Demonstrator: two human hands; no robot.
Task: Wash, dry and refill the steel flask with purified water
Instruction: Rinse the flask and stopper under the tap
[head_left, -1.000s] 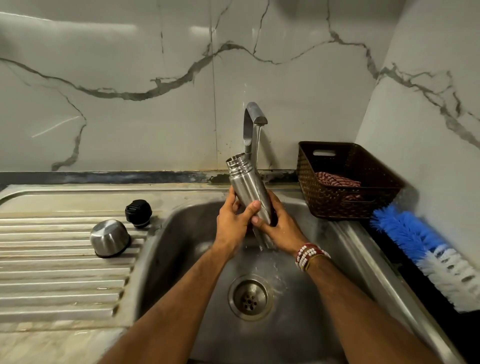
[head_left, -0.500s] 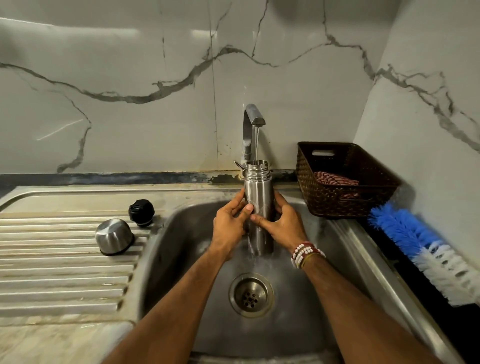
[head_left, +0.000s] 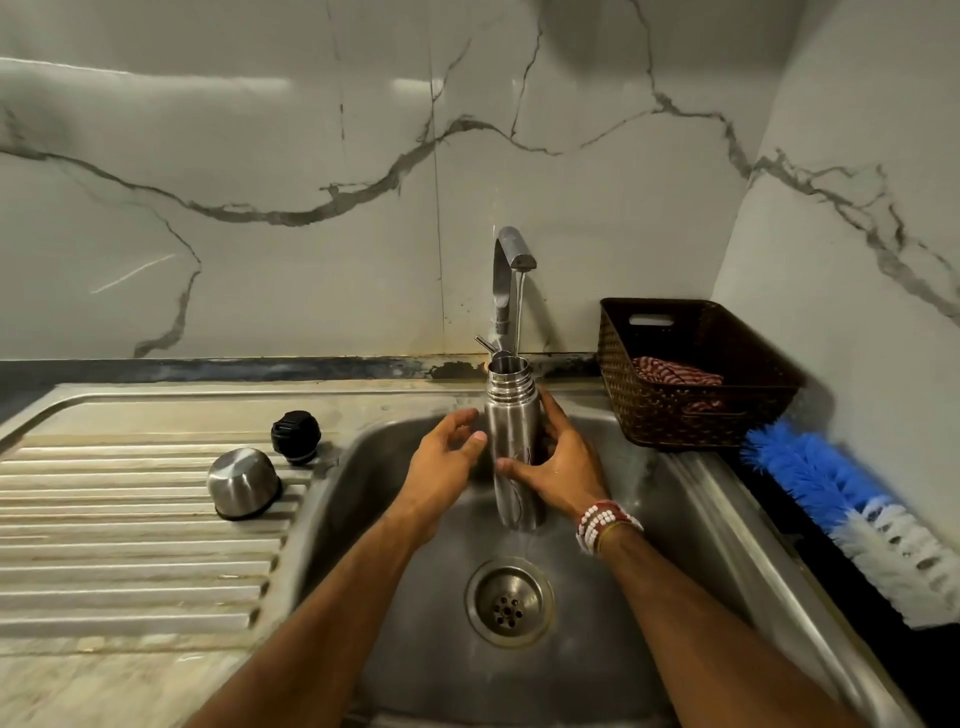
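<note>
The cylindrical brushed-steel flask (head_left: 511, 431) is held upright over the stainless-steel sink basin (head_left: 597, 649), its open mouth set under the thin stream from the chrome tap (head_left: 506, 270). It is grasped by the right hand (head_left: 563, 467), thumb across the front. The left hand (head_left: 441, 462) is seen just beside it, fingers relaxed and released. 1 domed steel cup lid (head_left: 243, 483) and 1 black stopper (head_left: 295, 435) are laid on the ribbed drainboard (head_left: 130, 545).

Ribbed steel drainboard (head_left: 130, 545) with inverted steel cup (head_left: 243, 483) and black stopper (head_left: 296, 436); brown basket (head_left: 675, 415) at right rim
</note>
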